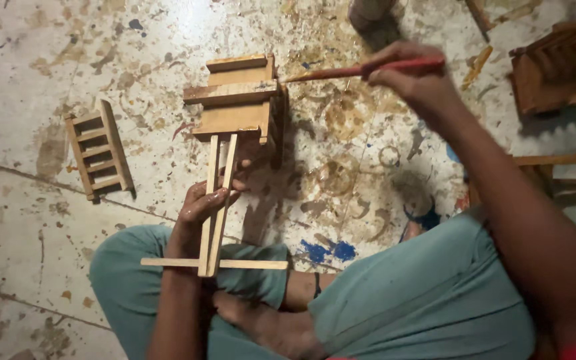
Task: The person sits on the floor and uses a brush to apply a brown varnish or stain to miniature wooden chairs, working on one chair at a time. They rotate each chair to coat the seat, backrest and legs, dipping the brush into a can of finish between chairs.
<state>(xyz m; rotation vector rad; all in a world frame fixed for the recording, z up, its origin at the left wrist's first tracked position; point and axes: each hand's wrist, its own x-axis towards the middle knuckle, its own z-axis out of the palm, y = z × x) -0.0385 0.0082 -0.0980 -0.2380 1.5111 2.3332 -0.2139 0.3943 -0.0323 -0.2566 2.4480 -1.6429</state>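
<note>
My left hand [201, 207] grips the slat stem of a raw wood model [235, 107], its long axis running from my lap up to the boxy top over the stained floor [35, 40]. My right hand [411, 77] pinches a red brush [361, 69], lying sideways, tip at the top's edge.

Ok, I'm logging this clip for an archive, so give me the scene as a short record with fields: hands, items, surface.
left hand: left hand grips the slats of the wooden frame piece
right hand: right hand holds a red-handled brush, tip near the piece's top right
nearby: small wooden ladder lying flat at left; more woodwork at right
surface: paint-stained floor
</note>
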